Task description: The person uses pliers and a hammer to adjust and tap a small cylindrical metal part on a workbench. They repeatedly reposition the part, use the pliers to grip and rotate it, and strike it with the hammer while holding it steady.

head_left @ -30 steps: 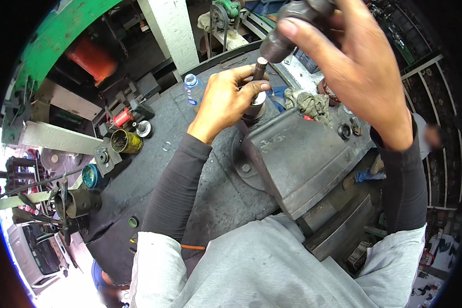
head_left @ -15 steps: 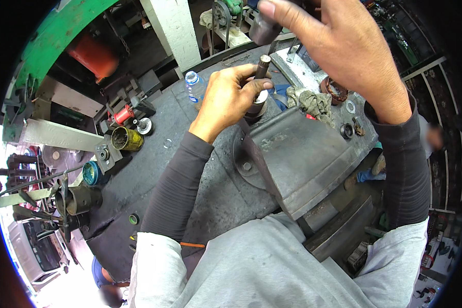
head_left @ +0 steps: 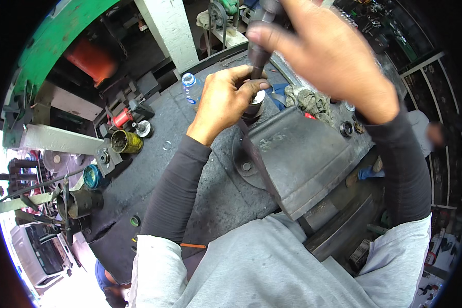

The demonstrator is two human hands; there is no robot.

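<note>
My left hand is closed round an upright dark metal punch, fingers and thumb pinching it. Below it is a round metal part with a pale top rim, at the far end of a big dark bench vise; how it is held there is hidden. Up at the top, my right hand, blurred by motion, grips a dark steel hammer. The hammer's head is right over the punch's top and appears to touch it. Its handle is mostly hidden by the hand.
A plastic bottle stands left of my left hand. A grey rag and a black ring lie beyond the vise. On the bench's left are a yellow can and a blue-rimmed jar. Another person is at right.
My right hand has brought the hammer down, so its head now covers the punch's top, which showed bare before. The left hand keeps its hold, nearly still.
</note>
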